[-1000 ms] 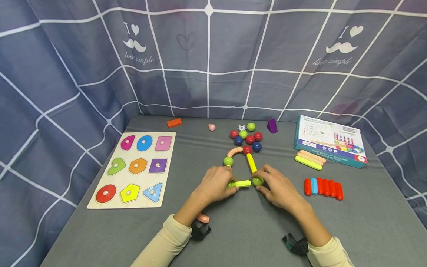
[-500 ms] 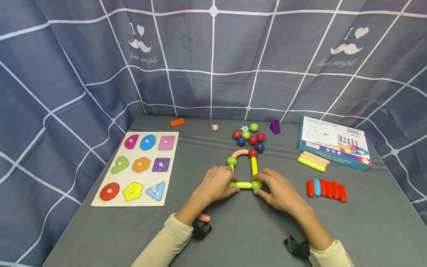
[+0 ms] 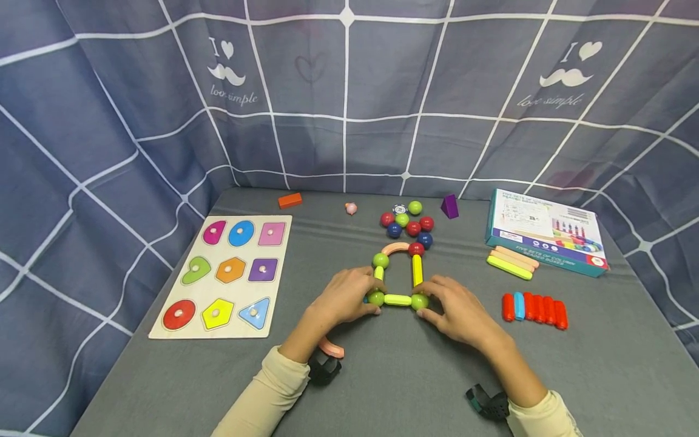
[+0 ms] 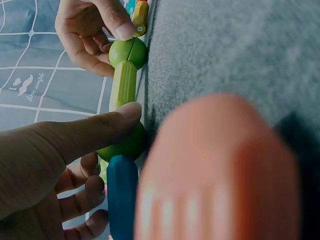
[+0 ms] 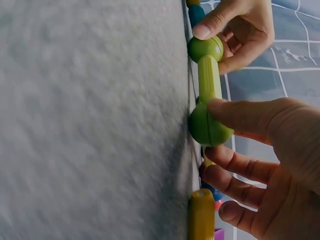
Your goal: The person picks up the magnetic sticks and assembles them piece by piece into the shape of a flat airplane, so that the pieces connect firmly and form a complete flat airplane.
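Head view shows the ring of rods and balls (image 3: pixel 417 269) lying on the bench (image 3: pixel 404 382) between the two hands. From where I stand, the left hand (image 3: pixel 346 295) pinches the left green ball (image 3: pixel 376 298); the right hand (image 3: pixel 454 311) pinches the right green ball (image 3: pixel 419 301). The near rod (image 3: pixel 397 300) spans the two.

Principal risk, in my judgement: uneven pull or twist by either hand could part the near rod from a ball, the joints appearing to meet merely end to end. Pushing the balls inward could likewise buckle the ring at its far side, where the peach arc (image 3: pixel 395 247) meets the red ball (image 3: pixel 416 249).

Beyond the ring, a blue ball (image 3: pixel 425 240) sits close behind the red ball; a shove away from the person might set it rolling. A blue rod (image 4: pixel 122 195) appears to adjoin the left green ball and could snag. The loose curved piece (image 3: pixel 332 349), beside the left wrist, might be knocked.
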Motion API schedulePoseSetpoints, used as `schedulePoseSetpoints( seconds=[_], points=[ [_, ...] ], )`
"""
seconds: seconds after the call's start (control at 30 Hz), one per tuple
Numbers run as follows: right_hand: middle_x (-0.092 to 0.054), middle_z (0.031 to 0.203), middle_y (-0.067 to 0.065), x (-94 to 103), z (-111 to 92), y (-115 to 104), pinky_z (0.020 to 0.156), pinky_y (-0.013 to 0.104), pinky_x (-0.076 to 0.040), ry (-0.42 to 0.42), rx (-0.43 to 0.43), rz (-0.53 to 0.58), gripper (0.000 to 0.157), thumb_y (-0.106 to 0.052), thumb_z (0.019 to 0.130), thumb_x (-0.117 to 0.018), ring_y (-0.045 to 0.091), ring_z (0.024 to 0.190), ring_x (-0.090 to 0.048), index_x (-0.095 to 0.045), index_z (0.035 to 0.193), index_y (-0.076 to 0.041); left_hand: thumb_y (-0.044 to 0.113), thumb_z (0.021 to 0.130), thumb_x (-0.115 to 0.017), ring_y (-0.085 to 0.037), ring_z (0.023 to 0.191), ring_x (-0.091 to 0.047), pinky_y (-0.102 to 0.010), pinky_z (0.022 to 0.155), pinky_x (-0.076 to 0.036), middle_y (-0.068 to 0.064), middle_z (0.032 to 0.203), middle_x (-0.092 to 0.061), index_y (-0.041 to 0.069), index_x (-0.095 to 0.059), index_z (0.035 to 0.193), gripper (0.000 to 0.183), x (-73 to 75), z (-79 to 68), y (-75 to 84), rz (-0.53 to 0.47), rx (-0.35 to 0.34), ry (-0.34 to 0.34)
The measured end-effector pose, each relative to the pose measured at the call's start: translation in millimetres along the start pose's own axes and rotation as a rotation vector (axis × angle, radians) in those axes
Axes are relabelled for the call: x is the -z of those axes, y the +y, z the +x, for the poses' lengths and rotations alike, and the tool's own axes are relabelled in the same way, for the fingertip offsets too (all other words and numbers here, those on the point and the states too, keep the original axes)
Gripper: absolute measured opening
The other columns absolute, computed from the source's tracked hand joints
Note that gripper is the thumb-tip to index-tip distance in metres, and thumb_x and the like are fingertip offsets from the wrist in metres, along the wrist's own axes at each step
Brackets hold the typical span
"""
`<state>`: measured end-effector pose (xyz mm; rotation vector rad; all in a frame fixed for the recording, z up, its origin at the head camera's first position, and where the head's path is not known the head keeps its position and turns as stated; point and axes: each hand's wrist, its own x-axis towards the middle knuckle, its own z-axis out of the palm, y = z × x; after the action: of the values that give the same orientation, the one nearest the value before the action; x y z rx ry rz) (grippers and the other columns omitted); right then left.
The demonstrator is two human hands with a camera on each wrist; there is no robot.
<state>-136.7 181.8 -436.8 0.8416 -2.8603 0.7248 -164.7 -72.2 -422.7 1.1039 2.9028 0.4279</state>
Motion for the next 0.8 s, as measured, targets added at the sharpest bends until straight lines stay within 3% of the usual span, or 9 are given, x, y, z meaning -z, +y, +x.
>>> schedulePoseSetpoints(
  seconds=[0.17, 0.3, 0.47, 0.57, 0.8],
  points=[
    [-0.061, 0.102, -0.002, 20.3, -5, 13, 0.075, 0.039, -0.046, 0.019, -0.057, 0.037, 0.038, -0.026, 0.082, -0.075, 0.017, 0.089, -0.057, -0.064, 0.117, -0.015, 0.037, 0.075, -0.081, -0.008, 0.064, -0.042, -0.026, 0.056, -0.033, 0.007, 0.082, -0.049, 0.025, -0.071, 0.106, 0.035, -2.5, 0.4, -0.4, -0.001, 0.020, 0.017],
    [-0.063, 0.098, 0.004, 50.5, -16, 35, 0.071, 0.042, -0.046, 0.019, -0.199, -0.014, 0.035, -0.026, 0.084, -0.073, 0.021, 0.086, -0.057, -0.065, 0.115, -0.010, 0.036, 0.076, -0.079, -0.009, 0.065, -0.042, -0.026, 0.056, -0.033, 0.007, 0.084, -0.047, 0.025, -0.071, 0.109, 0.036, -5.1, 1.0, -1.1, -0.007, 0.049, 0.042],
    [-0.059, 0.078, 0.001, 82.5, -40, 62, 0.054, 0.034, -0.039, -0.131, -0.421, -0.071, 0.033, -0.028, 0.084, -0.071, 0.016, 0.065, -0.052, -0.065, 0.107, -0.004, 0.036, 0.078, -0.078, -0.010, 0.067, -0.044, -0.026, 0.057, -0.035, 0.006, 0.088, -0.046, 0.024, -0.070, 0.112, 0.037, -8.2, 3.1, -0.9, 0.013, 0.079, 0.067],
    [-0.056, 0.074, 0.001, 88.1, -47, 70, 0.052, 0.033, -0.036, -0.199, -0.509, -0.093, 0.034, -0.033, 0.083, -0.071, 0.016, 0.062, -0.048, -0.065, 0.102, -0.005, 0.036, 0.079, -0.077, -0.010, 0.069, -0.045, -0.026, 0.057, -0.037, 0.005, 0.089, -0.046, 0.024, -0.069, 0.113, 0.037, -10.5, 4.6, -0.4, 0.026, 0.094, 0.089],
    [-0.061, 0.080, 0.009, 83.1, -46, 73, 0.060, 0.043, -0.040, -0.168, -0.583, -0.139, 0.036, -0.038, 0.080, -0.073, 0.027, 0.071, -0.053, -0.068, 0.091, -0.004, 0.035, 0.076, -0.080, -0.010, 0.077, -0.048, -0.029, 0.063, -0.042, 0.004, 0.099, -0.047, 0.023, -0.066, 0.120, 0.048, -4.9, 4.6, 1.5, -0.011, 0.078, 0.092]
  ],
)
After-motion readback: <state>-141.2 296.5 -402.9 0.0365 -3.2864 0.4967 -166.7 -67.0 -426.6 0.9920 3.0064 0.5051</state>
